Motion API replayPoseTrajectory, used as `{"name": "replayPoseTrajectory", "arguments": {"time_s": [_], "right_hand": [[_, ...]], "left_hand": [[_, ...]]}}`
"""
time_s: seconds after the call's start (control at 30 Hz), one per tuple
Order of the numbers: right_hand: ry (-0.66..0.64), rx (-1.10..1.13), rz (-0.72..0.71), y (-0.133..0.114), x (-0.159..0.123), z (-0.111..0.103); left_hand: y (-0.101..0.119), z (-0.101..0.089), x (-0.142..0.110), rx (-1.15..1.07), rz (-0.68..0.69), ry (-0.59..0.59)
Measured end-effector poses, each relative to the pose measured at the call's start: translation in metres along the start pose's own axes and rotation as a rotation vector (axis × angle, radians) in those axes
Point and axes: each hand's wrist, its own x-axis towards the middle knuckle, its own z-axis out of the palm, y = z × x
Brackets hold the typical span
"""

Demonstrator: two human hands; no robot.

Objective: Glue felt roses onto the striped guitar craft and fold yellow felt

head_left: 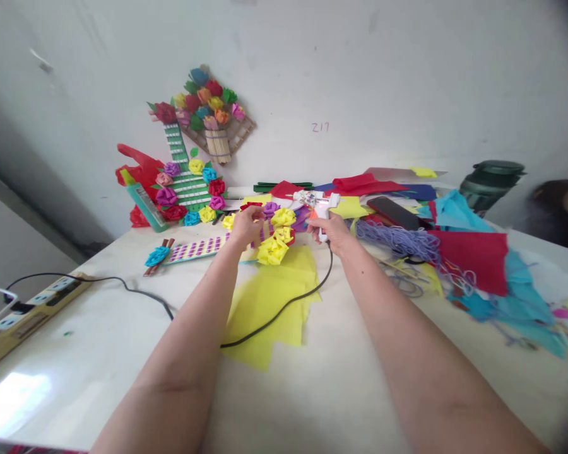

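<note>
My right hand (pixel 332 232) is closed round the grip of a white and orange glue gun (pixel 322 208), its nozzle pointing left towards a cluster of yellow paper flowers (pixel 277 236). My left hand (pixel 247 226) is pinched on a small red paper piece at the left of that cluster. The flowers sit on a craft strip with purple squares (pixel 196 248). The gun's black cord (pixel 284 306) runs down across a yellow paper sheet (pixel 269 302).
A power strip (pixel 33 309) lies at the left edge with a black cable. Finished flower crafts (pixel 189 186) lean on the wall. Coloured paper sheets (pixel 468 258), lilac string (pixel 397 239), a phone (pixel 392 212) and a green bottle (pixel 492 183) crowd the right.
</note>
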Motion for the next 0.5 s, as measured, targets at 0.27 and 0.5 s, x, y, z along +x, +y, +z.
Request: {"name": "replayPoseTrajectory", "arguments": {"time_s": [0.27,0.5], "right_hand": [[0.018,-0.073,0.066,-0.008,0.001,-0.007],[-0.056,-0.211,0.12,-0.019,0.001,-0.015]], "left_hand": [[-0.011,0.018,-0.014,-0.263,0.065,-0.028],[-0.001,0.016,-0.025,-0.263,0.023,-0.075]]}}
